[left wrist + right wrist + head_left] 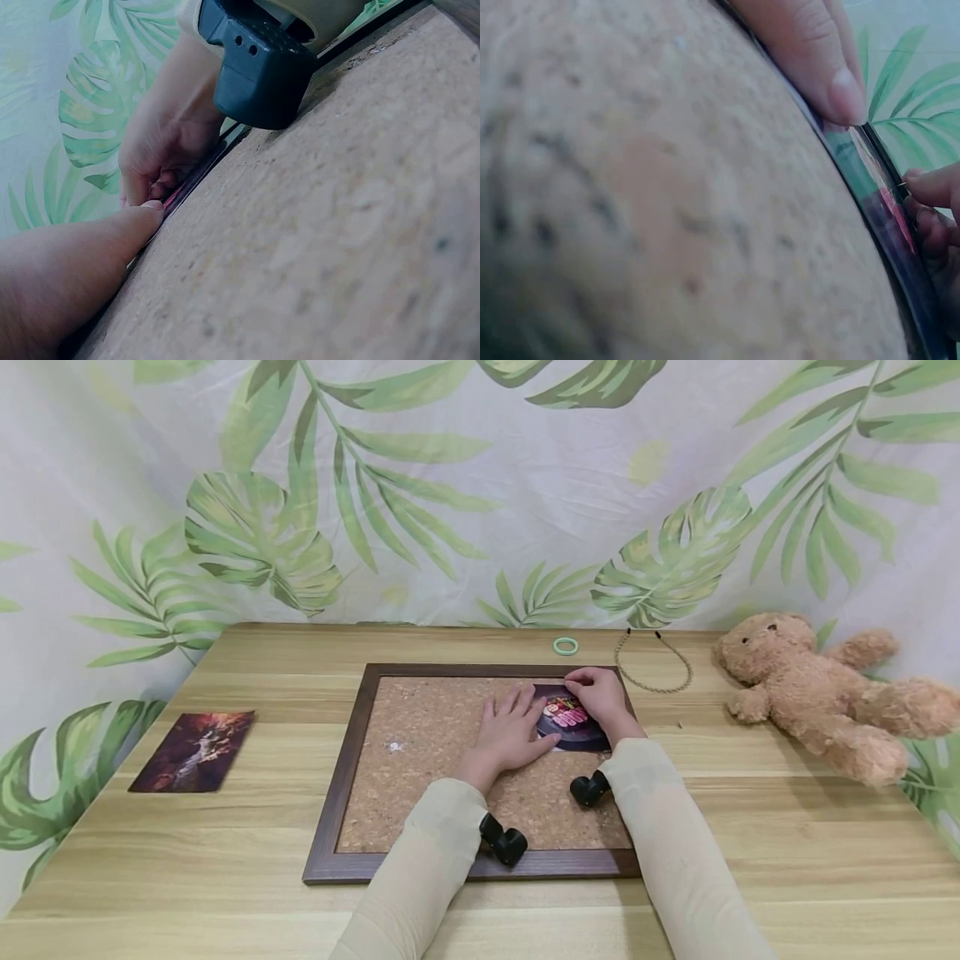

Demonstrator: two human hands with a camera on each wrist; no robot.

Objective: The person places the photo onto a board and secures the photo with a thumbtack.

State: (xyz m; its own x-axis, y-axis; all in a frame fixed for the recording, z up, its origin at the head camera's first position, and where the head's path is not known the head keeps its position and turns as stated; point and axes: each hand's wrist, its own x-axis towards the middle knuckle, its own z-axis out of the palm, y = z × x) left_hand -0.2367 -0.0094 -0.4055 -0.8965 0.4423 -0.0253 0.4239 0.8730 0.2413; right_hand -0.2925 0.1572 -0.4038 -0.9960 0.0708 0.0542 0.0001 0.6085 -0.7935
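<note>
A dark picture card (573,737) with a pink and red pattern lies on the upper right of the cork board (420,760), inside the dark wooden frame. My left hand (510,735) lies on the board with fingers spread, its fingertips and thumb at the card's left edge. In the right wrist view its thumb presses the card (870,180). My right hand (600,693) is at the card's upper right edge, thumb and index finger pinched. A thin metallic pin (903,184) shows at these fingertips in the right wrist view; most of it is hidden.
A second dark picture card (197,752) lies on the table at the left. Behind the board are a green ring (566,647) and a thin chain (651,690). A brown teddy bear (817,685) lies at the right. A leaf-patterned cloth (450,485) hangs behind the table.
</note>
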